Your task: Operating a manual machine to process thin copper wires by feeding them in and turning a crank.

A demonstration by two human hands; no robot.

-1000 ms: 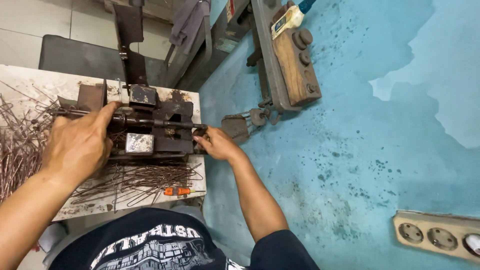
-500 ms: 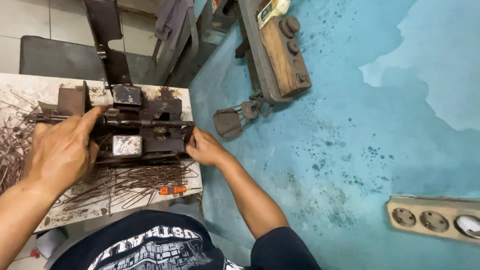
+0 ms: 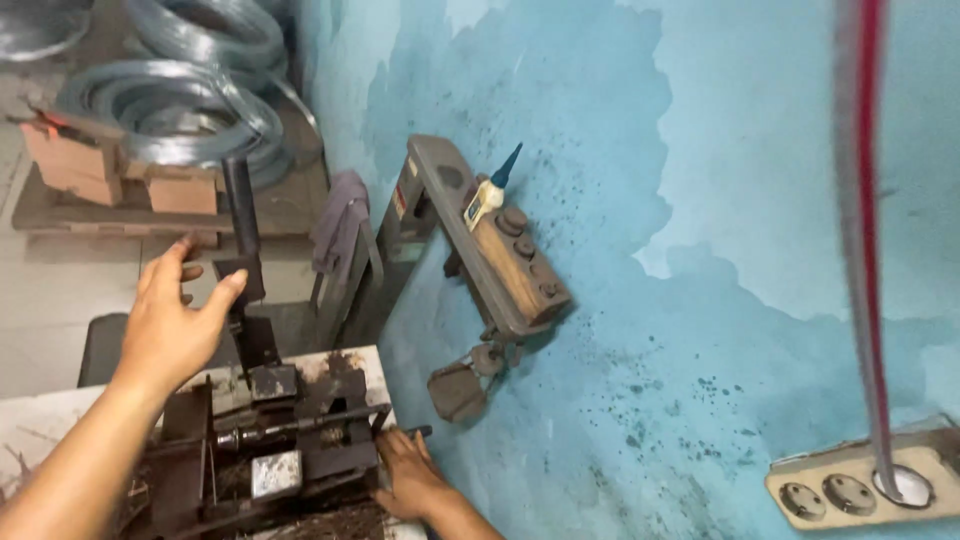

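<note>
While left hand (image 3: 175, 320) reaches spread toward lever (image 3: 240, 215) | right hand (image 3: 408, 480) flat on bench (image 3: 40, 420) | blue wall (image 3: 700, 200)

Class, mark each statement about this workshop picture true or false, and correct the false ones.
1. The left hand is raised by the upright dark metal lever. True.
2. The right hand grips the small white glue bottle. False: it rests low beside the dark metal bench machine.
3. Coils of silver wire lie behind the machine. True.
4. The wall is red. False: it is blue.
</note>
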